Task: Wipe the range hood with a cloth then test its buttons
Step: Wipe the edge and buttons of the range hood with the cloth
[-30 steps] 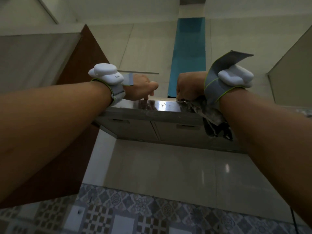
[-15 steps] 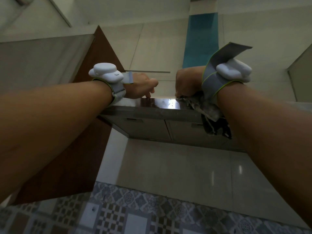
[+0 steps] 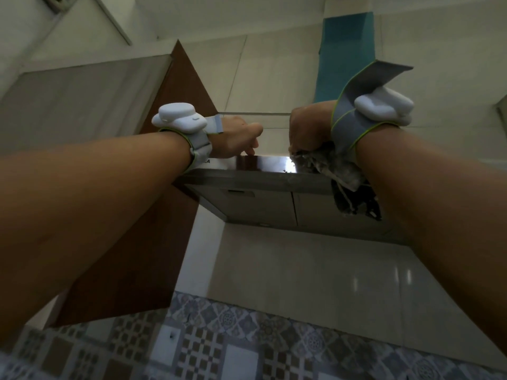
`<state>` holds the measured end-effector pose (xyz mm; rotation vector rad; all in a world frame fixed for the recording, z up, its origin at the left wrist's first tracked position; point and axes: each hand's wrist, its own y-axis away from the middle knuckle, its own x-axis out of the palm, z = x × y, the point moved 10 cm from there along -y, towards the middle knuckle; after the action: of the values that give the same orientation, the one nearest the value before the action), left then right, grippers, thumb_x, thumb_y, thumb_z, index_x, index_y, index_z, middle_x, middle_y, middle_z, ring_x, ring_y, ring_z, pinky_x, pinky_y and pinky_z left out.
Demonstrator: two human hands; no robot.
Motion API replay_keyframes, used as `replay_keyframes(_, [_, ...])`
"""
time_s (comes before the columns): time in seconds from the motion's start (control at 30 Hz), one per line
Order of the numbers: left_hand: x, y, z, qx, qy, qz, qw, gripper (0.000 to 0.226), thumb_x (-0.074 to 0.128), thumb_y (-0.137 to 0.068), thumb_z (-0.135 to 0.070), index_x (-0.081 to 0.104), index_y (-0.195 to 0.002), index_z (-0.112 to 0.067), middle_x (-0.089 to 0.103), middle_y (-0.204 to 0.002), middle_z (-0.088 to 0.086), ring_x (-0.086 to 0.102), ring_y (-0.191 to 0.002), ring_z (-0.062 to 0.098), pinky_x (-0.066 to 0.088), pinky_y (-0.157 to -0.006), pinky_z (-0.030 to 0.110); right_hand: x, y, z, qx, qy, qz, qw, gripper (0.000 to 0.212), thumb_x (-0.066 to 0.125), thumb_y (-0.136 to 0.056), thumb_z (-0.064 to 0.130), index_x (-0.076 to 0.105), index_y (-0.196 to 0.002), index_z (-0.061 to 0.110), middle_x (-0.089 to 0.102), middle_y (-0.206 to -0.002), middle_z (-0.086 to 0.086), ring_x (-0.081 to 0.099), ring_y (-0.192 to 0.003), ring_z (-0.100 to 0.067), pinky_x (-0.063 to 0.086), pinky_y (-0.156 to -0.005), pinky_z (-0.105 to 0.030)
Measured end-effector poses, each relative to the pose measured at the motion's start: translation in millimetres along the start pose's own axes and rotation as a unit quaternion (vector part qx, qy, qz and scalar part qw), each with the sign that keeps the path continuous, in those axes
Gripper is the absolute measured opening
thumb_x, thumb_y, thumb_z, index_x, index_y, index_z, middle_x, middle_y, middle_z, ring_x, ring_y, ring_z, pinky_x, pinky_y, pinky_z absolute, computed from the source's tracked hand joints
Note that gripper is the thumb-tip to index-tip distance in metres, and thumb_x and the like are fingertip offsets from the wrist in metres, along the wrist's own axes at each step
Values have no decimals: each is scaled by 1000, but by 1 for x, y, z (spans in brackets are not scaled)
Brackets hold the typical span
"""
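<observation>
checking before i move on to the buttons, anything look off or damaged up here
Only the cloth stands out: bunched under the right hand on the range hood, it looks frayed and grimy, its ragged end dangling over the front edge. The hood itself shows no visible damage. The left hand rests curled on top.

Single head-worn wide-angle view, tilted steeply upward from below the shiny stainless-steel range hood (image 3: 263, 164). Close in, with both bare forearms filling the sides. No second view to share scenery with.
</observation>
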<state>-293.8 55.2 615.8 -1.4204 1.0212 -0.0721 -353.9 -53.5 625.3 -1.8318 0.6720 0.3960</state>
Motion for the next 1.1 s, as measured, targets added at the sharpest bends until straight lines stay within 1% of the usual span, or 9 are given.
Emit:
replay_keyframes(0.07, [-1, 0, 3, 3, 11, -3, 1000, 52, 24, -101, -38, 66, -117, -12, 70, -110, 2, 62, -101, 22, 48, -89, 32, 1, -3, 5, 0, -1, 4, 1000, 14, 65, -89, 11, 64, -102, 7, 62, -104, -18, 48, -81, -27, 38, -73, -31])
replay_keyframes(0.23, [0, -2, 6, 12, 33, -4, 999, 52, 25, -102, -38, 66, -116, -10, 70, -111, 4, 63, -103, 24, 48, -96, 34, 0, -14, 19, -10, 25, 12, 1000, 25, 63, -91, 9, 62, -114, 1, 61, -121, -21, 46, -86, -27, 36, -76, -30])
replay_keyframes(0.37, [0, 2, 5, 23, 67, 5, 997, 58, 30, -89, -49, 65, -111, -8, 69, -110, 8, 62, -106, 28, 46, -101, 41, 2, -19, 37, -28, 94, 23, 995, 33, 50, -100, 18, 58, -125, -2, 54, -132, -17, 40, -91, -19, 30, -71, -20])
replay_keyframes(0.53, [0, 4, 9, 26, 83, -15, 996, 58, 29, -81, -53, 66, -103, -14, 69, -103, 3, 63, -103, 26, 47, -99, 40, 3, -18, 47, -38, 140, 23, 989, 39, 46, -101, 26, 56, -128, -1, 53, -133, -15, 48, -101, -24, 36, -85, -25])
replay_keyframes(0.63, [0, 2, 12, 27, 92, -27, 995, 54, 27, -99, -43, 67, -112, -8, 70, -108, 5, 63, -104, 27, 47, -100, 41, 6, -22, 52, -51, 163, 38, 985, 39, 46, -101, 25, 55, -128, -2, 53, -134, -17, 50, -107, -26, 36, -95, -27])
replay_keyframes(0.77, [-1, 1, 15, 31, 119, -24, 992, 52, 26, -103, -36, 66, -114, -4, 70, -108, 9, 63, -106, 28, 46, -102, 40, 6, -28, 59, -60, 186, 29, 980, 38, 42, -103, 25, 54, -128, -1, 53, -134, -16, 41, -94, -19, 35, -95, -26])
replay_keyframes(0.87, [-3, 5, 16, 37, 121, -16, 992, 57, 28, -97, -42, 65, -114, -2, 69, -110, 13, 62, -107, 30, 45, -103, 42, 6, -31, 64, -63, 176, 32, 982, 36, 44, -102, 22, 54, -129, 0, 53, -134, -16, 40, -92, -18, 35, -91, -26])
replay_keyframes(1.0, [-4, 8, 20, 25, 127, -19, 991, 51, 27, -104, -34, 63, -116, -1, 68, -113, 12, 62, -108, 28, 46, -102, 40, 6, -31, 72, -64, 158, 34, 985, 34, 48, -101, 22, 56, -128, 2, 54, -134, -13, 51, -108, -25, 35, -83, -22])
replay_keyframes(1.1, [-5, 8, 22, 18, 133, -32, 990, 51, 27, -103, -36, 65, -114, -3, 70, -111, 10, 64, -104, 24, 47, -97, 35, 4, -35, 80, -65, 169, 28, 983, 38, 48, -101, 23, 54, -131, 1, 53, -135, -14, 51, -119, -24, 37, -91, -25])
